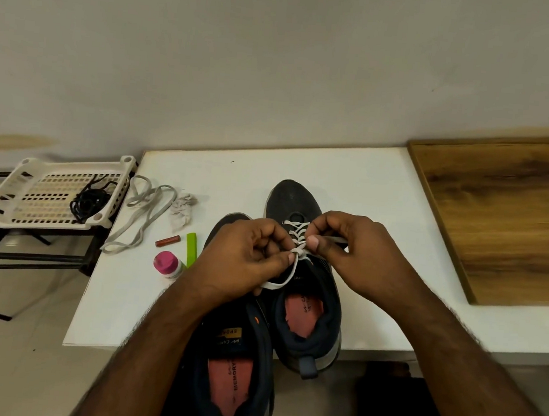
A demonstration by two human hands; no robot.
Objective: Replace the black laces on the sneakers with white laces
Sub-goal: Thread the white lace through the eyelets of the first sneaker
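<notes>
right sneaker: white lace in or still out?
In. The white lace criss-crosses the right sneaker; the left hand and the right hand pinch its ends at a knot.

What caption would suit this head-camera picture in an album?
Both hands, left hand and right hand, tie a white lace on the right sneaker.
</notes>
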